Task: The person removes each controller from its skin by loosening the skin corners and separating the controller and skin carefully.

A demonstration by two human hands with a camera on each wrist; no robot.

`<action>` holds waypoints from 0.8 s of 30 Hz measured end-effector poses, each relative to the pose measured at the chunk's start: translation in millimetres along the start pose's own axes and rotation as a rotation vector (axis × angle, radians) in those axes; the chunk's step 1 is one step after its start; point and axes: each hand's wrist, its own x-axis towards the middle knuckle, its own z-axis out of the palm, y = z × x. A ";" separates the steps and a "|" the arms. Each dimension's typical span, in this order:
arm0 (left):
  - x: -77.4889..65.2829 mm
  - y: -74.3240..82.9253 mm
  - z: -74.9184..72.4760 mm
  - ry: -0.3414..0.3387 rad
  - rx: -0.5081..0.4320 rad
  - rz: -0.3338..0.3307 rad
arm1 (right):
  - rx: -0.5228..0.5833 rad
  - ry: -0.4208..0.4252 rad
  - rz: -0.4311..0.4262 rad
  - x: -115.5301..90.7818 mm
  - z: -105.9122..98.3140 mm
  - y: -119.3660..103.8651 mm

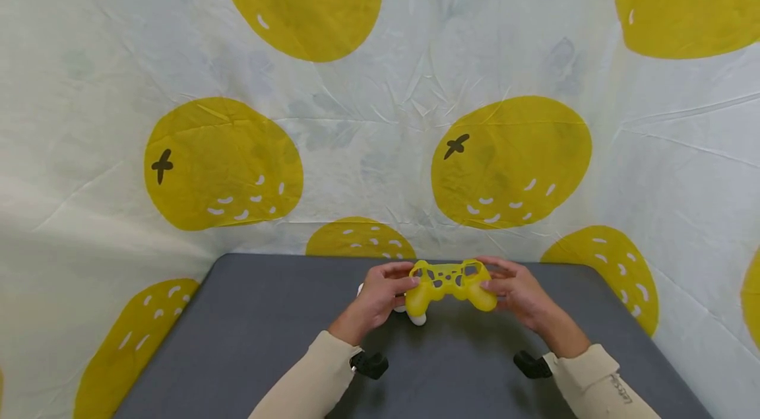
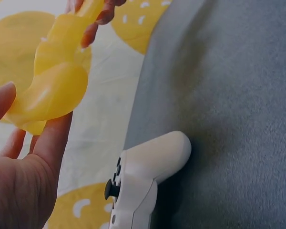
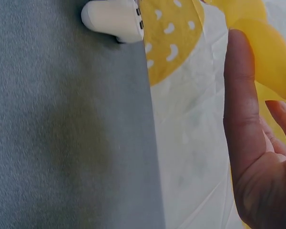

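Observation:
A yellow, see-through silicone controller cover (image 1: 448,279) is held up above the table between both hands, its cut-out openings showing. My left hand (image 1: 380,292) pinches its left grip, thumb in front and fingers behind. On the other side my right hand (image 1: 518,290) pinches the right grip the same way. A white game controller (image 2: 150,160) lies on the table under the left hand, largely hidden by that hand in the head view. One white grip of it (image 1: 418,319) shows below the cover, and a dark thumbstick (image 2: 112,189) shows in the left wrist view.
The dark grey table (image 1: 255,333) ends just beyond the hands. Behind and beside it hangs a white cloth (image 1: 368,161) printed with yellow fruit. Each wrist carries a black camera strap, the left one (image 1: 369,365) close over the table.

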 end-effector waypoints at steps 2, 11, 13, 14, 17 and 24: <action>2.5 -0.7 3.1 0.003 0.000 0.004 | 0.002 0.010 0.004 0.7 -3.4 0.6; 15.2 -9.1 15.7 0.025 -0.041 0.008 | -0.017 0.033 0.008 5.4 -17.4 8.1; 17.5 -10.6 18.9 0.033 -0.047 0.002 | -0.018 0.035 0.007 6.1 -20.4 10.1; 18.5 -11.4 20.6 0.037 -0.050 0.000 | -0.018 0.037 0.007 6.5 -21.9 10.8; 21.0 -11.8 25.3 0.045 -0.071 0.002 | -0.010 0.047 0.007 7.7 -25.6 11.4; 25.6 -16.0 34.6 0.065 -0.100 -0.002 | -0.001 0.080 0.017 9.1 -33.5 13.4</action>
